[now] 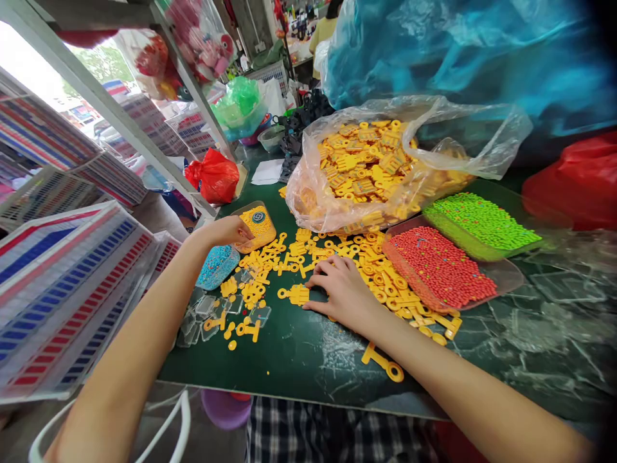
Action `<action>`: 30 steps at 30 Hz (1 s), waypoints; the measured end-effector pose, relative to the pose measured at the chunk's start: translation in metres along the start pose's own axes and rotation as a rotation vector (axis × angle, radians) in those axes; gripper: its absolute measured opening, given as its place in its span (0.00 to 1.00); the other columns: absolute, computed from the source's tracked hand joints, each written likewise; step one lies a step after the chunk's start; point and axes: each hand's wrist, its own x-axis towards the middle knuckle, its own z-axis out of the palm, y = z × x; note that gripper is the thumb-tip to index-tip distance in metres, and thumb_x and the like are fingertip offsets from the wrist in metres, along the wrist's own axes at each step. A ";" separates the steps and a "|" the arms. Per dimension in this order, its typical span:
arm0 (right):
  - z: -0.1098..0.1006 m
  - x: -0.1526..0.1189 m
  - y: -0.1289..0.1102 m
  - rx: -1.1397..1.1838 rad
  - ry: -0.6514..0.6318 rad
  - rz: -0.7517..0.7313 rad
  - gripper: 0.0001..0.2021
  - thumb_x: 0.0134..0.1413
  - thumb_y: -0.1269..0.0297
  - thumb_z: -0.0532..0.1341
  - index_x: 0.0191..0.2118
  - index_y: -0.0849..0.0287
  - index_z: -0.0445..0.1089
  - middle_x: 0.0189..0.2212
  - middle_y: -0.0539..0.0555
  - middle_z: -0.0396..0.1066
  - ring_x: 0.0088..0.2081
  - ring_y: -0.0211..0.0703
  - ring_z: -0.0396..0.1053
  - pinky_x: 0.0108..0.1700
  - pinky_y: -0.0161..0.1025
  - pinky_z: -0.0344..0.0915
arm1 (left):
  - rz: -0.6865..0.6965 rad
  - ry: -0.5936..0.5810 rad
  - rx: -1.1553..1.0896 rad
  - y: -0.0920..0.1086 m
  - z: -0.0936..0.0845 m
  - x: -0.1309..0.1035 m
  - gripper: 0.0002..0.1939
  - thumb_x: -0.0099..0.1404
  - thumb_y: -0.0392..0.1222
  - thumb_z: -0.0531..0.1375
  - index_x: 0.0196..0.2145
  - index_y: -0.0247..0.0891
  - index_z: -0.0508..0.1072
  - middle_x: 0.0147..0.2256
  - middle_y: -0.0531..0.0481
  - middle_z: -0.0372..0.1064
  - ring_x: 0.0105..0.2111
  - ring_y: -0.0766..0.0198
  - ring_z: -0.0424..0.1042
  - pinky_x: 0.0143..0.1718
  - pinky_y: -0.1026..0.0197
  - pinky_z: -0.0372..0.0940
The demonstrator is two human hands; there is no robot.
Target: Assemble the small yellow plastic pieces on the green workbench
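Observation:
My left hand reaches into a clear tray of small yellow beads. Its fingers are curled together at the beads, and what they pinch is too small to make out. A round dark disc lies on those beads. Flat on the green table, a yellow plastic piece with a ring at one end has its right edge between the thumb and forefinger of my right hand. Beside my left hand is a tray of blue beads. Loose yellow parts lie between the hands.
An open plastic bag full of yellow parts stands behind, with red beads and green beads in trays at right. Clear plastic pieces lie at left. A red bag sits by the metal post; crates stand left.

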 end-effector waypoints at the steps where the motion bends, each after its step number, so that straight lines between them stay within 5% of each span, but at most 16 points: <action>1: -0.001 0.000 -0.001 -0.002 -0.008 0.007 0.14 0.44 0.53 0.72 0.35 0.54 0.77 0.36 0.54 0.73 0.45 0.51 0.66 0.47 0.48 0.59 | -0.001 0.003 0.004 0.000 0.001 0.002 0.07 0.49 0.38 0.64 0.28 0.43 0.82 0.32 0.50 0.80 0.31 0.56 0.75 0.33 0.61 0.64; 6: -0.005 0.001 -0.003 -0.023 -0.043 0.030 0.14 0.46 0.52 0.71 0.35 0.55 0.77 0.37 0.53 0.73 0.46 0.51 0.65 0.49 0.48 0.59 | -0.001 0.055 0.027 -0.002 0.004 -0.003 0.06 0.53 0.44 0.64 0.26 0.43 0.81 0.31 0.47 0.80 0.30 0.55 0.75 0.33 0.60 0.63; 9: -0.005 0.001 -0.004 -0.031 -0.064 0.041 0.15 0.45 0.51 0.71 0.35 0.55 0.77 0.37 0.54 0.73 0.47 0.52 0.65 0.49 0.49 0.58 | -0.036 0.225 0.044 0.004 0.005 -0.017 0.08 0.56 0.45 0.63 0.28 0.43 0.82 0.31 0.46 0.80 0.29 0.54 0.75 0.35 0.58 0.64; 13: -0.005 0.002 -0.006 -0.048 -0.073 0.046 0.16 0.47 0.51 0.70 0.37 0.56 0.77 0.37 0.54 0.73 0.46 0.52 0.64 0.50 0.49 0.56 | -0.025 0.508 -0.161 0.036 0.020 -0.049 0.11 0.59 0.48 0.63 0.34 0.41 0.83 0.35 0.45 0.80 0.33 0.53 0.76 0.39 0.55 0.66; 16: -0.006 0.002 -0.007 -0.084 -0.071 0.048 0.18 0.46 0.49 0.71 0.38 0.56 0.78 0.37 0.54 0.73 0.46 0.52 0.64 0.49 0.48 0.55 | 0.060 0.601 -0.401 0.073 0.047 -0.073 0.11 0.61 0.49 0.63 0.36 0.41 0.82 0.38 0.47 0.80 0.39 0.55 0.76 0.43 0.56 0.67; 21: -0.010 0.000 -0.011 -0.163 -0.041 0.026 0.13 0.48 0.51 0.70 0.34 0.56 0.79 0.34 0.54 0.74 0.44 0.51 0.63 0.47 0.47 0.54 | 0.254 0.490 -0.439 0.114 0.093 -0.093 0.08 0.64 0.47 0.63 0.36 0.43 0.82 0.35 0.49 0.80 0.37 0.57 0.75 0.44 0.54 0.68; 30: -0.011 -0.003 -0.016 -0.193 -0.052 0.024 0.09 0.52 0.56 0.68 0.33 0.55 0.79 0.33 0.55 0.74 0.42 0.49 0.63 0.42 0.44 0.53 | 0.294 0.388 -0.543 0.115 0.117 -0.095 0.10 0.66 0.49 0.61 0.37 0.44 0.81 0.35 0.48 0.79 0.38 0.57 0.74 0.43 0.53 0.68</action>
